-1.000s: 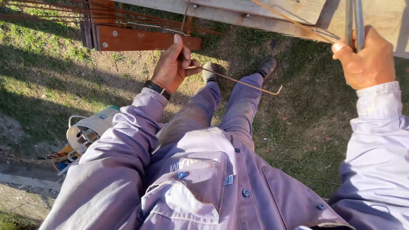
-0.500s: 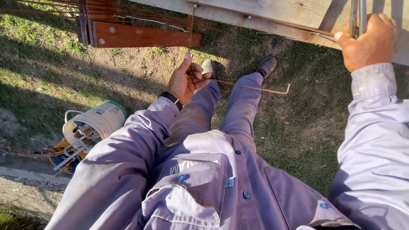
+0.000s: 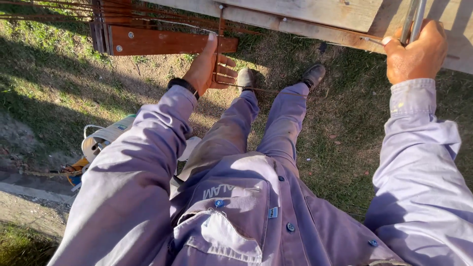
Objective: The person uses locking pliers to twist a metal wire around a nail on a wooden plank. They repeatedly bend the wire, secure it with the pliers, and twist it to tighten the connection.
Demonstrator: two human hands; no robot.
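Nearest left, a bucket (image 3: 106, 140) is sitting on open grass (image 3: 340, 162). Farther out, we are closing our left hand (image 3: 207, 66) around a thin bent wire (image 3: 219, 49); its placing looks unfinished. Far right, our right hand (image 3: 416, 54) is fisting upright metal rods (image 3: 413, 19) against the crowding timber boards (image 3: 315, 12).

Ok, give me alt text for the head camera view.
Looking down, a person's left hand holds a bent rusty wire rod near a brown wooden plank, while the right hand grips two grey metal bars; a bucket sits on grass.
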